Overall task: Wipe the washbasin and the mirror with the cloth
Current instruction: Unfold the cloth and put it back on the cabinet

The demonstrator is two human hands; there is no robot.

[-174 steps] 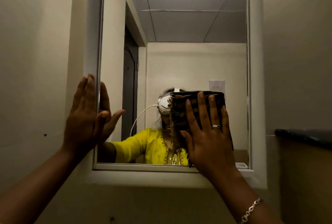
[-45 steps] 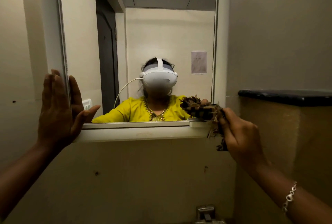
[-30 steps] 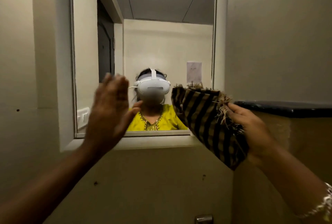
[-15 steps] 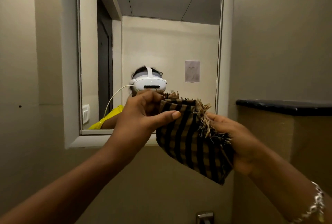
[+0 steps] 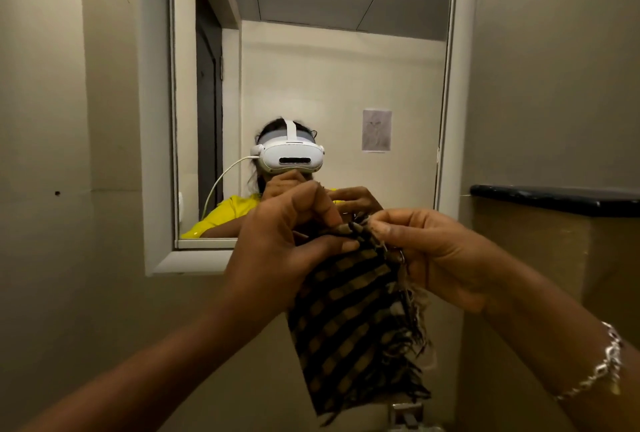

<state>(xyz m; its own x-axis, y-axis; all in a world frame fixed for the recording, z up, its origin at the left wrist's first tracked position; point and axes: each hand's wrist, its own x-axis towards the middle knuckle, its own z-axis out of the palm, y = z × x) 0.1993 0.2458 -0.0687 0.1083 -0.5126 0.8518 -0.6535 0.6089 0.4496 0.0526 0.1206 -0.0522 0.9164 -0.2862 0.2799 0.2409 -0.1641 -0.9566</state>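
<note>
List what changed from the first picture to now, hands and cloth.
The right hand took the black-and-tan checked fringed cloth off the white-framed wall mirror and lowered it. The left hand left the mirror's left frame, came across and took hold: both hands now pinch the cloth's top edge, and it hangs down. The mirror and the black ledge stayed put.

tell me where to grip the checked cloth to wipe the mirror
Probably the top woven edge, from the left. The cloth hangs limp from that edge, pinched by the left hand and right hand; its loose frayed fringe runs down the right side and gives poor hold.
</note>
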